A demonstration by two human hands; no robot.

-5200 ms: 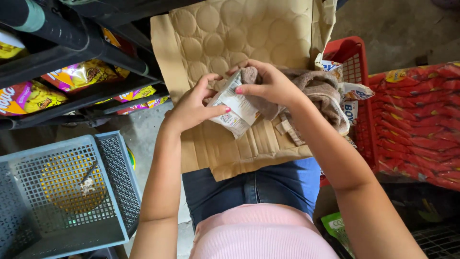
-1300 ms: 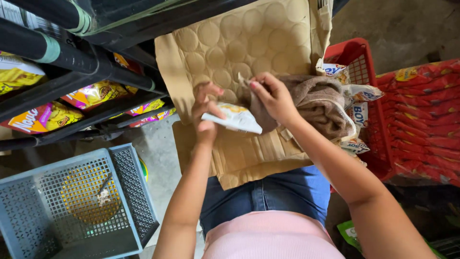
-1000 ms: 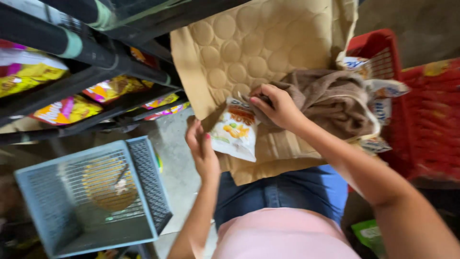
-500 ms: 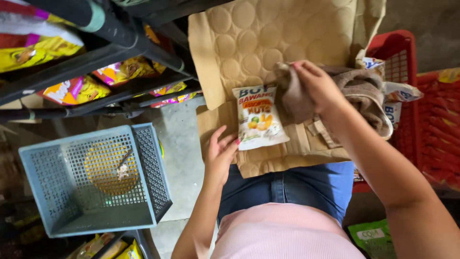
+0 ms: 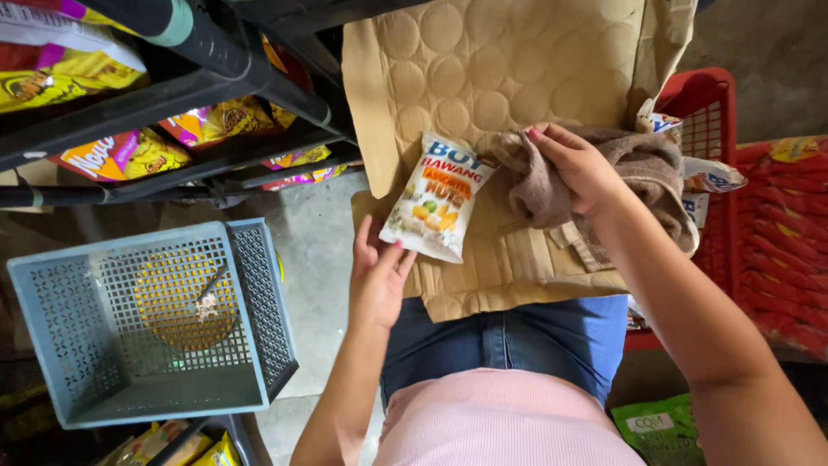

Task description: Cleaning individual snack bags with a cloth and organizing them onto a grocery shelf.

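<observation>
A white snack packet (image 5: 435, 198) with orange and blue print lies tilted on a sheet of brown cardboard (image 5: 483, 78) across my lap. My left hand (image 5: 379, 276) pinches the packet's lower edge between thumb and fingertips. My right hand (image 5: 573, 168) is closed on a bunched brown cloth (image 5: 642, 168), just right of the packet's top corner. The cloth spreads out to the right, over more white packets (image 5: 711, 177) at the rim of a red basket.
A pale blue plastic crate (image 5: 147, 319) stands on the floor at my left. A black rack (image 5: 190, 86) above it holds yellow and pink snack bags. To the right are a red basket (image 5: 707, 112), strips of red packets (image 5: 776, 233) and a green packet (image 5: 664, 427).
My left hand let the packet drop flat onto the cardboard, hung open below it, and now grips its lower edge; the packet has tilted. My right hand stays on the cloth.
</observation>
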